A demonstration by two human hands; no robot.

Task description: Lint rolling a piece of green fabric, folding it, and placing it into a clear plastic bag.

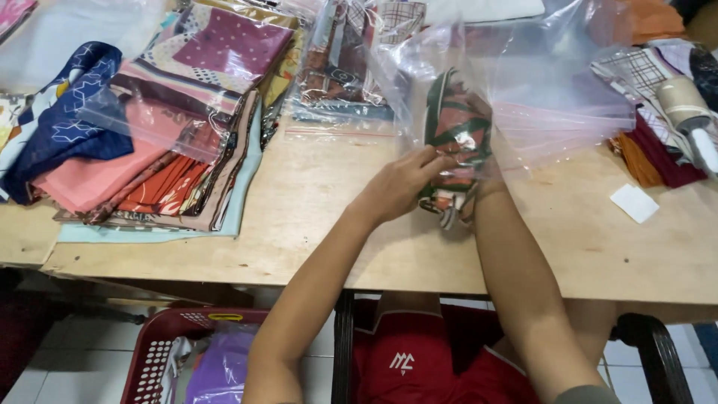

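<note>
My left hand (407,182) grips the lower edge of a clear plastic bag (523,82) that stands upright over the wooden table (314,224). A folded scarf (455,135) patterned in red, green and black sits partly inside the bag, its lower end hanging out. My right hand (486,176) is mostly hidden behind the scarf and the plastic; it holds the scarf from the right side.
A stack of folded scarves (149,135) lies at the left, partly under a clear bag. Bagged scarves (344,67) lie at the back. At the right are more folded cloths (658,150), a lint roller (688,112) and a white paper slip (634,202). A red basket (168,352) stands below.
</note>
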